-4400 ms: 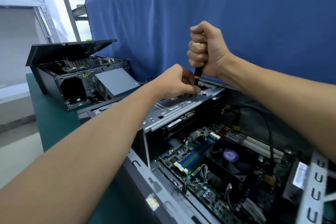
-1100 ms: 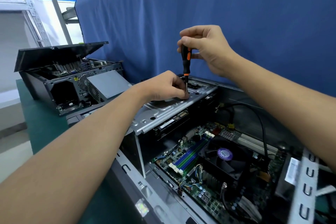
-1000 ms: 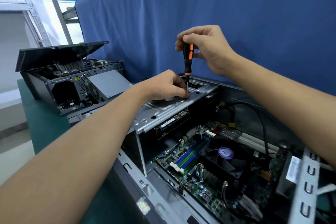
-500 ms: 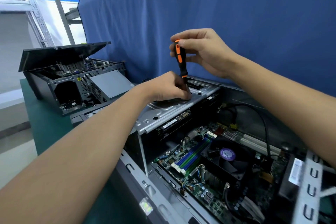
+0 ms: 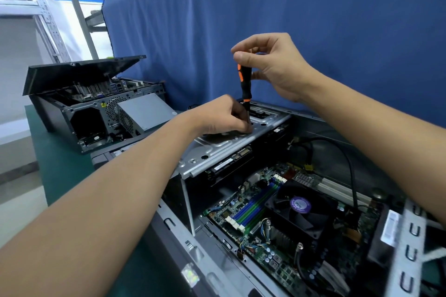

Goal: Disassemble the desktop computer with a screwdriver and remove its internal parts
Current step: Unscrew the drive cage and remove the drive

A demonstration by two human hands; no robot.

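We're unscrewing drive cage (image 5: pixel 231 149) far edge: R hand (image 5: pixel 272 67) pinches screwdriver (image 5: pixel 245 82) handle, L hand (image 5: pixel 224 116) pinches shaft. Next: spin loose, lift screw.

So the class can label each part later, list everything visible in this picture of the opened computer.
Computer: one, grey, open, nearest.
Cage: one, silver, across its top.
Motherboard: one, green, inside it.
Fan: one, black, on the motherboard.
Cable: one, black, right of fan.
Second computer: one, black, back left.
Power supply: one, grey, tilted against it.
Table: one, green, underneath.
Curtain: one, blue, behind.
Screwdriver: one, black-orange, upright on cage.
Left hand: grips its shaft.
Right hand: pinches its handle.
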